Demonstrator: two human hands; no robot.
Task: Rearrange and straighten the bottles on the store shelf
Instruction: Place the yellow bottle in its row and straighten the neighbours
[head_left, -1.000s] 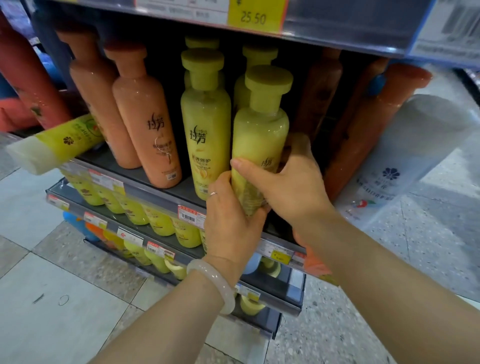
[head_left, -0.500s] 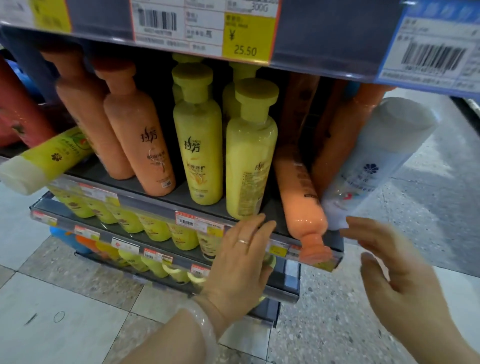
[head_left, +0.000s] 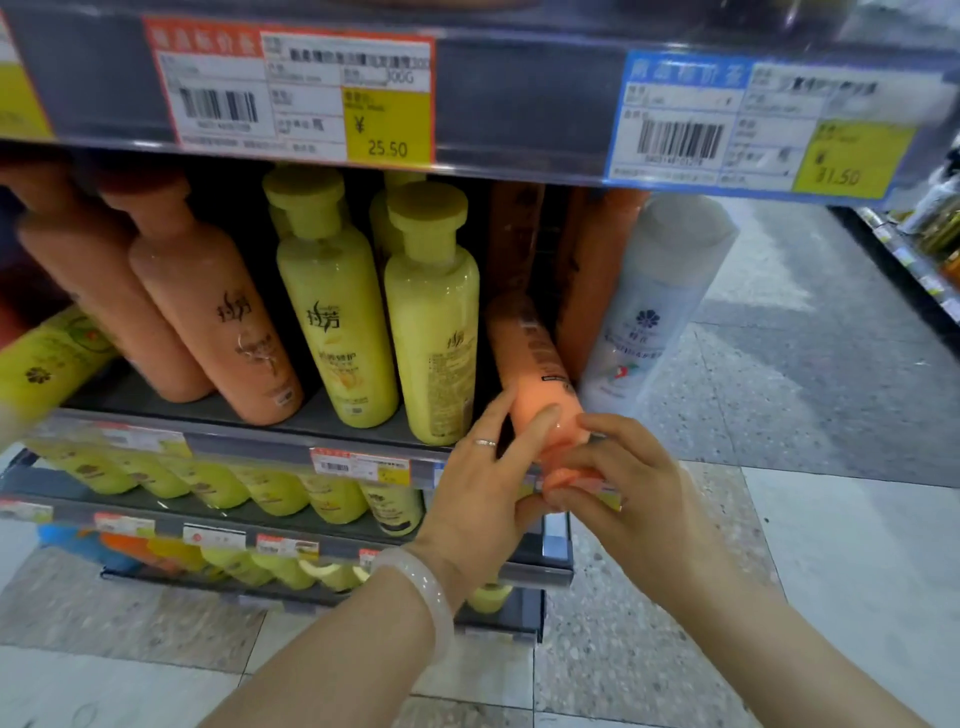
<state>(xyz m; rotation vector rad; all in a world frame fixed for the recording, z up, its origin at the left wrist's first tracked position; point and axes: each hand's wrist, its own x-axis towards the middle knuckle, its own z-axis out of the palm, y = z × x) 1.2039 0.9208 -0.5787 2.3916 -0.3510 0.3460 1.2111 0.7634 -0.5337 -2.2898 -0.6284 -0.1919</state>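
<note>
I have both hands on the fallen orange bottle (head_left: 530, 364), which lies cap-down over the front edge of the shelf (head_left: 249, 441). My left hand (head_left: 483, 493) wraps it from the left, fingers curled over its lower body and thumb below. My right hand (head_left: 623, 493) pinches the cap end from the right, its fingertips meeting the left ones on the bottle.

Just left of my left fingers stand two yellow bottles (head_left: 431, 322), upright, with more behind them. Further left, orange bottles (head_left: 208, 322) lean leftward, and a yellow-green bottle (head_left: 47, 364) lies tilted at the far left. Just above my right fingers a white bottle (head_left: 649, 312) tips over the shelf's right end, with dark orange bottles (head_left: 587, 280) behind it.

Overhead, the upper shelf's rail carries a red-bordered price tag (head_left: 291, 93) and a blue-bordered price tag (head_left: 753, 124). Below my wrists, lower shelves hold rows of yellow bottles (head_left: 218, 483). The floor (head_left: 779, 545) is pale speckled tile, running into an aisle on my right.
</note>
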